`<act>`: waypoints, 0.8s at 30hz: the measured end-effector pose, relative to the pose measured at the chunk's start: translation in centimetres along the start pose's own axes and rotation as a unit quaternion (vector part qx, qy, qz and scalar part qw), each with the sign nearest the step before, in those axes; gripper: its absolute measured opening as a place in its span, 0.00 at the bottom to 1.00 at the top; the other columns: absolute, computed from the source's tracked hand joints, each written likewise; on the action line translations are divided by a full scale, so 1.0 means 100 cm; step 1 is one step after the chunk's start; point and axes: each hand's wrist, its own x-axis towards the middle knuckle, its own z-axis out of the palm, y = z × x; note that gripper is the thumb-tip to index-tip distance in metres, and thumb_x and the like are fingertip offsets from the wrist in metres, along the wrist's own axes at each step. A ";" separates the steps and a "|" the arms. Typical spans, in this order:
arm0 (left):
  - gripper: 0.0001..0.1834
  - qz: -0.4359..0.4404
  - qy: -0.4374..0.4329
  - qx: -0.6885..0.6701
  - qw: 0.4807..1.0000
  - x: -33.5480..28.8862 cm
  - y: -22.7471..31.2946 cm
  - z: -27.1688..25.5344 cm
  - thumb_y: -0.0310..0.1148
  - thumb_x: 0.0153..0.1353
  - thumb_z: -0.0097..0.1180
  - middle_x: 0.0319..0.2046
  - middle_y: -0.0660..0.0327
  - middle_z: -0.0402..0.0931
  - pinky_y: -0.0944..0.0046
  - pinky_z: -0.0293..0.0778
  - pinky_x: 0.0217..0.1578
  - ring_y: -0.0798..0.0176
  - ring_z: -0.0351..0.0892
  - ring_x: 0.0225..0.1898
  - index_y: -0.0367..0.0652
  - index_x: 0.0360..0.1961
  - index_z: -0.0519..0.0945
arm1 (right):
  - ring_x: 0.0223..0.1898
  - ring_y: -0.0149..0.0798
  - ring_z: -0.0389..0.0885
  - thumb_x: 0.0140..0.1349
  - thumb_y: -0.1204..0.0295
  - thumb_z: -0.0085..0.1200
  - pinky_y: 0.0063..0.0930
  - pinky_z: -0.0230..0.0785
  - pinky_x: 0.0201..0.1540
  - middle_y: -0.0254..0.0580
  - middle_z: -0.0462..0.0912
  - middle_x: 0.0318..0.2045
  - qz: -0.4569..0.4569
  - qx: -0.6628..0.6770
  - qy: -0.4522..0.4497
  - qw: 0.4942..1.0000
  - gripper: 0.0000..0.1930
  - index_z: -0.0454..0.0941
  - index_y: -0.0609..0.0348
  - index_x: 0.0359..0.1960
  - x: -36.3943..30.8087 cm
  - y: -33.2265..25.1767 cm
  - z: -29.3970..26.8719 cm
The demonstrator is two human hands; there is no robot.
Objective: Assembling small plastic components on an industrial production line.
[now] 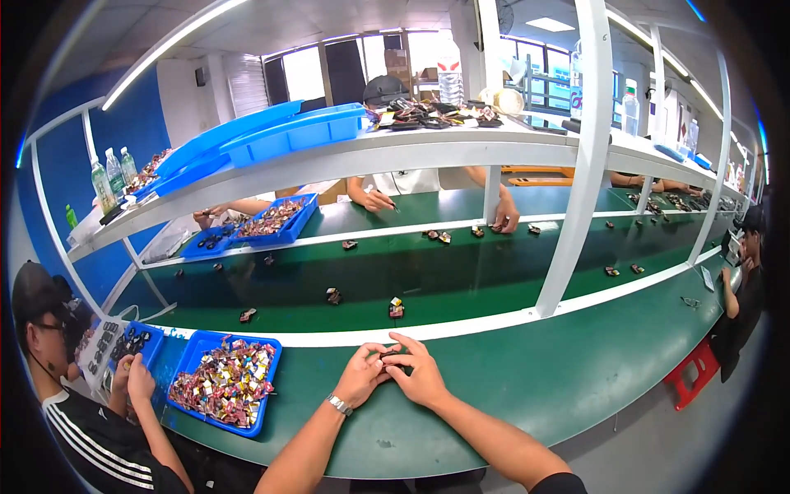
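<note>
My left hand, with a metal-banded watch at the wrist, and my right hand meet above the green work surface. Both have their fingers closed round one small dark part; fingers cover most of it, so its kind is unclear. To the left of my hands a blue tray holds a heap of small parts in pink, yellow, white and dark colours. Just beyond my hands, a small part with yellow and white on it lies on the green conveyor belt.
Several similar small parts sit spaced along the belt. A white post rises from the white rail right of my hands, supporting an overhead shelf. A co-worker sits close at left; hands of others work across the belt. A red stool stands right.
</note>
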 end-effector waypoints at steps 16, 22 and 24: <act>0.14 -0.016 0.037 0.029 0.999 -0.001 0.004 0.005 0.24 0.68 0.46 0.50 0.55 0.74 0.54 0.73 0.56 0.60 0.75 0.53 0.43 0.53 0.65 | 0.40 0.40 0.79 0.52 0.75 0.62 0.32 0.76 0.37 0.36 0.79 0.38 -0.124 -0.147 0.081 0.978 0.06 0.82 0.55 0.33 0.004 -0.008 -0.001; 0.13 -0.019 0.029 0.025 0.999 0.000 0.000 0.001 0.23 0.69 0.43 0.51 0.56 0.75 0.59 0.75 0.54 0.62 0.76 0.52 0.43 0.54 0.65 | 0.34 0.41 0.80 0.50 0.78 0.64 0.32 0.76 0.35 0.39 0.79 0.35 -0.113 -0.157 0.077 0.978 0.10 0.82 0.57 0.35 0.002 -0.017 -0.001; 0.13 -0.024 0.032 0.019 0.999 0.000 -0.001 0.000 0.24 0.69 0.43 0.50 0.57 0.75 0.59 0.74 0.54 0.62 0.76 0.52 0.43 0.54 0.65 | 0.36 0.41 0.80 0.51 0.76 0.64 0.32 0.76 0.36 0.38 0.79 0.35 -0.114 -0.184 0.068 0.974 0.09 0.82 0.57 0.36 0.002 -0.016 -0.001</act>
